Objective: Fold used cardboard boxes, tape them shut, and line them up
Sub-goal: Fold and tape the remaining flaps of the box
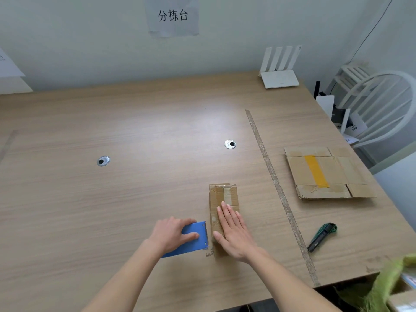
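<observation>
Now taping small box (222, 206) shut.
Pressing flat right hand (234, 233) along seam, fingers straight; gripping blue tape dispenser (193, 240) in left hand (172, 235), keeping pressure even.

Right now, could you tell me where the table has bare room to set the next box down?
The widest bare patch lies left of the small box, around the left grommet. More room sits behind the box, up to the router. Right of the tape strip it is crowded: the flattened carton and utility knife.
</observation>
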Motion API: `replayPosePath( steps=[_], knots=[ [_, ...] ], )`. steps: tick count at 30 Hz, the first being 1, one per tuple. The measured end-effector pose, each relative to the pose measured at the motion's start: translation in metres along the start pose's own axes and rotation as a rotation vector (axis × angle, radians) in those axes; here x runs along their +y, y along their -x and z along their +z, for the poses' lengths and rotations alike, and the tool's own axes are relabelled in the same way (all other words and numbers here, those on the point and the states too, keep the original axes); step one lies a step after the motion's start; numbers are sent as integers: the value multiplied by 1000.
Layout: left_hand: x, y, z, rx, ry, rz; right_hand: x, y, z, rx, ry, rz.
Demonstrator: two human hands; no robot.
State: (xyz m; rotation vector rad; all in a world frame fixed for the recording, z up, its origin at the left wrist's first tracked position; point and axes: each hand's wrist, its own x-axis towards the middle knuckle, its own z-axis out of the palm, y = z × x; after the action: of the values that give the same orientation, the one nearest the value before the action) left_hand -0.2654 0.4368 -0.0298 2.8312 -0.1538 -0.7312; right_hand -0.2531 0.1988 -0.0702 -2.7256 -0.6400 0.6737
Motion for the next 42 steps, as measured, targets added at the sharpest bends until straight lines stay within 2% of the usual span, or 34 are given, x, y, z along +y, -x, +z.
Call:
replayPosePath(
  steps=[4, 9, 15, 18, 21, 24, 29, 34, 40, 42],
  knots=[
    [10, -9, 14, 27, -27, 0, 2, 1, 3, 6, 5, -14],
    [20, -17, 3, 102, -203, 46, -1, 1, 2, 3, 14, 1],
    [35, -18, -7, 92, -299, 31, -5, 2, 0, -9, 12, 27],
    [39, -15, -8, 49, -372, -34, -6, 5, 1, -10, -1, 25],
    [25, -9, 6, 60, -321, -95, -3, 7, 4, 35, -3, 19],
    [5, 2, 22, 148, -265, -113, -7, 5, 10, 81, -27, 47],
    [-24, 12, 44, 307, -248, -64, -31, -5, 24, 238, -48, 221],
    [-36, 17, 59, 340, -174, -55, -45, -17, 34, 370, -60, 293],
    [-44, 19, 84, 374, -28, -103, -23, -6, 27, 239, -126, 153],
    [-46, 21, 94, 362, -10, -118, -13, 0, 26, 224, -78, 87]
  ],
)
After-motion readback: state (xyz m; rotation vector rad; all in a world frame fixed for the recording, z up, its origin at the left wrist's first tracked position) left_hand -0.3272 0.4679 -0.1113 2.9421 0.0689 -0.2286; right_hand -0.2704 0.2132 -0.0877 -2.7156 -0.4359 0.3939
